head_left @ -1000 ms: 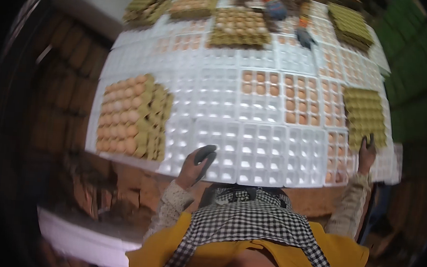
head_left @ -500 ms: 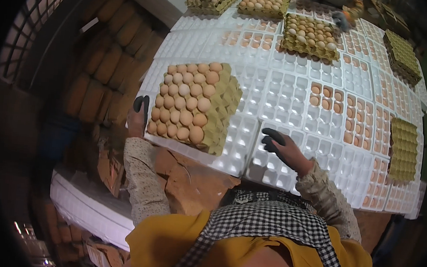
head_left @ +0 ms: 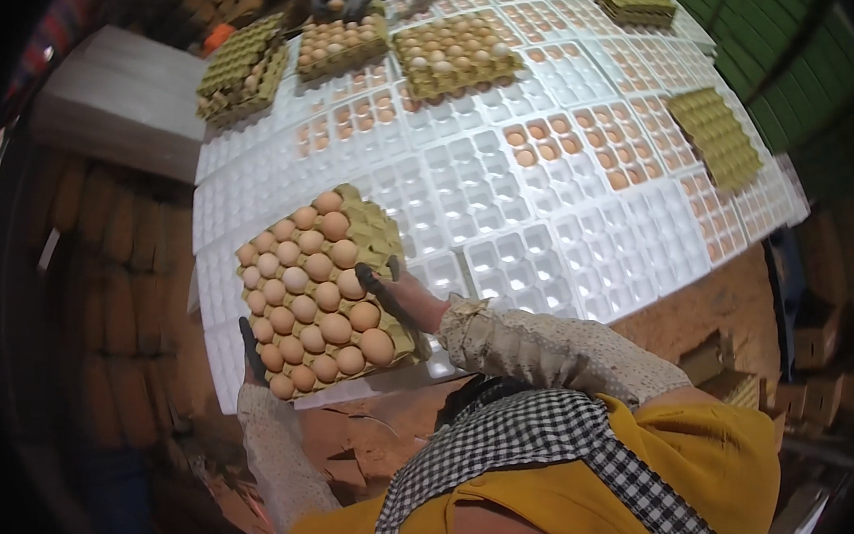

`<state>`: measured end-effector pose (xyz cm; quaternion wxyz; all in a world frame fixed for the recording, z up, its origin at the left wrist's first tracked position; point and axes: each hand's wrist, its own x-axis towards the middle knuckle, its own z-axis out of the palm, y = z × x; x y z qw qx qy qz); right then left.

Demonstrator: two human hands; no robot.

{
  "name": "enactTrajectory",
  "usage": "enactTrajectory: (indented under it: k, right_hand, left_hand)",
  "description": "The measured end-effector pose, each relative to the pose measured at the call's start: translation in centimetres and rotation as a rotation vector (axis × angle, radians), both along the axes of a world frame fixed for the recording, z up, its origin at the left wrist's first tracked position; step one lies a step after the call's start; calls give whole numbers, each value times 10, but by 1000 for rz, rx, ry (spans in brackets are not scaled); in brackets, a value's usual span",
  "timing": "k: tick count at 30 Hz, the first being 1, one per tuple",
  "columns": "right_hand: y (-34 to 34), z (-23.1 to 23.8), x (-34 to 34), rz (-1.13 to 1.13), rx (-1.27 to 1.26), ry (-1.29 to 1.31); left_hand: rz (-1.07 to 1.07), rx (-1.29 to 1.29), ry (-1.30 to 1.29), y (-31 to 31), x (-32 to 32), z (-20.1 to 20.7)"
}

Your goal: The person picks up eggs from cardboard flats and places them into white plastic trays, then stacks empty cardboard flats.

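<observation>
Head view: at lower left of the frame, the dark-gloved left hand point(head_left: 252, 352) grips the near corner of a greenish pulp tray stack of brown eggs point(head_left: 320, 294). Its long axis runs from lower left up to the right. The dark-gloved right hand point(head_left: 390, 294) clasps its right edge, over the white moulded bench point(head_left: 551, 227).

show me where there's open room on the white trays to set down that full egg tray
Both hands, left hand and right hand, grip the egg tray. The white trays just right of it are empty, up to the partly filled rows. The far end is crowded with full egg trays and green tray stacks.
</observation>
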<state>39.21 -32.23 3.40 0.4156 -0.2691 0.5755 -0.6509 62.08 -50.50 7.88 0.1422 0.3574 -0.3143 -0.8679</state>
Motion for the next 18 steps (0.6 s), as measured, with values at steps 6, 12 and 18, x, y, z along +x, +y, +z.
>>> enactTrajectory:
  k: [6,12,18]
  right_hand:
    - [-10,-23,0,-34,96,59]
    - [2,16,14,-96,471,630]
    - [23,14,1,-278,284,549]
  left_hand:
    - [-116,8,39,2,-8,3]
    - [-268,-315,-135,13,-9,32]
    - [-106,-614,-238,89,-39,85]
